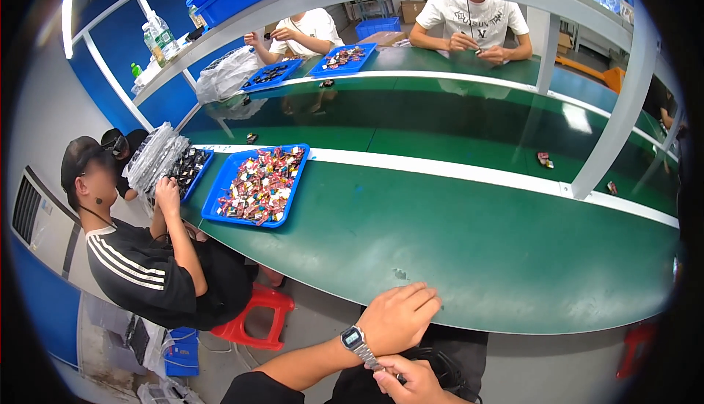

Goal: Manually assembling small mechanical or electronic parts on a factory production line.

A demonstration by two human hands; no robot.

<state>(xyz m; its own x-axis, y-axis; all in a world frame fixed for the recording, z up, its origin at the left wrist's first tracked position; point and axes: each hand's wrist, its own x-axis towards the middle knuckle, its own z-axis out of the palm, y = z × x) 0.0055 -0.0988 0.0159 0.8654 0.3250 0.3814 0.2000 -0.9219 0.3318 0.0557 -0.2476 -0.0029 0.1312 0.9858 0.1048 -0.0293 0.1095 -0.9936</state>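
Note:
My left hand (pixel 402 317) is at the near edge of the green table, back upward, with its fingers bent under. Nothing shows in those fingers; the palm is hidden. Around that wrist sits a digital wristwatch (pixel 353 339) with a silver metal band. My right hand (pixel 412 380) is just below, at the lower edge of the view, its thumb and fingers pinching the watch band at the underside of my left wrist. The clasp itself is mostly covered by these fingers.
Left of centre on the green table (pixel 455 235) stands a blue tray (pixel 293 206) heaped with small colourful packets. A co-worker (pixel 147 265) sits at the left on a red stool (pixel 260 316), beside another tray of black pieces (pixel 192 168). White shelf posts (pixel 612 103) rise from the table.

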